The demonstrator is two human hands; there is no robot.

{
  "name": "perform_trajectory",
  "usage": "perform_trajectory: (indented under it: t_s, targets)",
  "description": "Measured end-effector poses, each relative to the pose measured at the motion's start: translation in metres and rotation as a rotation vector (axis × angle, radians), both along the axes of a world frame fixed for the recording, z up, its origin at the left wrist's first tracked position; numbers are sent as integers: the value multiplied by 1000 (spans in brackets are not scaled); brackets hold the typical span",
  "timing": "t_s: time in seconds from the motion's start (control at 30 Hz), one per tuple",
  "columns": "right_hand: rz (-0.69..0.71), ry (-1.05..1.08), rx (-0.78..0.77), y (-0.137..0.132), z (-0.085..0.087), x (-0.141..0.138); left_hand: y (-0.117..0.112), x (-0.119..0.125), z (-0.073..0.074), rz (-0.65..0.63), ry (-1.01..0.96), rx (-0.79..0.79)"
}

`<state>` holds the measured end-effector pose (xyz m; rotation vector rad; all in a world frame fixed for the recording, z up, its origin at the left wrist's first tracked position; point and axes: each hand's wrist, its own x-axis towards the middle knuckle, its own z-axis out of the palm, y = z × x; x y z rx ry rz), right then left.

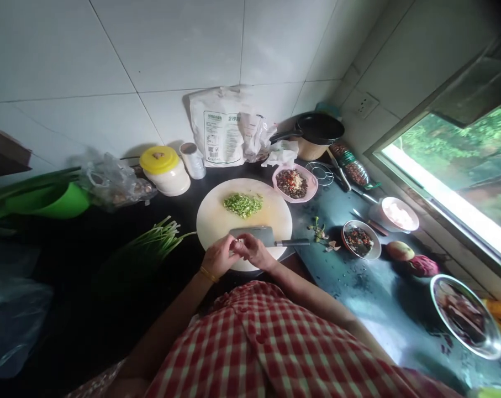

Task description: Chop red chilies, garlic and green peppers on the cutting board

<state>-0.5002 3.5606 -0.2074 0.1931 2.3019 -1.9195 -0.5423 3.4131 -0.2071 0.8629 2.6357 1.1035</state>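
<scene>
My left hand (219, 257) and my right hand (255, 251) meet over the near edge of a round pale cutting board (217, 221). Both hands have fingers pinched together on a small pale item between them, too small to name. A cleaver (256, 236) lies flat on the board just beyond my hands, its dark handle pointing right. A heap of chopped green vegetable (242, 204) sits on the far part of the board.
Green scallions (151, 243) lie left of the board. A pink bowl of chopped mix (294, 183), a small bowl (361, 239), a lidded yellow jar (165, 170), a white bag (219, 131), a dark pot (316, 132) and a glass bowl (465, 316) stand on the dark counter.
</scene>
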Motion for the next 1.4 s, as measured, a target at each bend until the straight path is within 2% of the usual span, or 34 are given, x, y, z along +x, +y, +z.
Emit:
perform_trajectory:
  t_s: [0.13, 0.23, 0.33, 0.43, 0.6, 0.77, 0.87, 0.97, 1.03, 1.17, 1.27, 1.33, 1.4]
  targets:
    - [-107, -53, -298, 9, -13, 19, 14, 20, -6, -21, -160, 120]
    - [-235, -23, -456, 12, -21, 35, 28, 36, -12, 38, -105, 231]
    - [-316, 19, -487, 14, -27, 48, 47, 55, -19, 131, -12, 257]
    - [-336, 41, -475, 20, -32, 59, 63, 71, -27, 187, 37, 215]
    - [-332, 37, -522, 24, -36, 73, 73, 85, -36, 283, 42, 168]
    - [-317, 33, -561, 23, -34, 73, 72, 76, -38, 409, -93, 284]
    - [-263, -30, -676, 25, -35, 65, 61, 57, -41, 426, -390, 438]
    - [-228, -101, -831, 25, -42, 57, 41, 32, -47, 368, -702, 537]
    - [-245, -112, -885, 21, -47, 51, 25, 13, -54, 369, -714, 461]
    - [-292, -99, -896, 5, -51, 40, -2, -22, -64, 401, -366, -6]
    - [-333, -75, -860, -5, -49, 34, -9, -34, -58, 338, -175, -265]
    - [-335, -66, -814, -9, -46, 31, -10, -33, -48, 301, -80, -290]
    - [-320, -59, -744, -11, -43, 29, -9, -25, -38, 194, -3, -150]
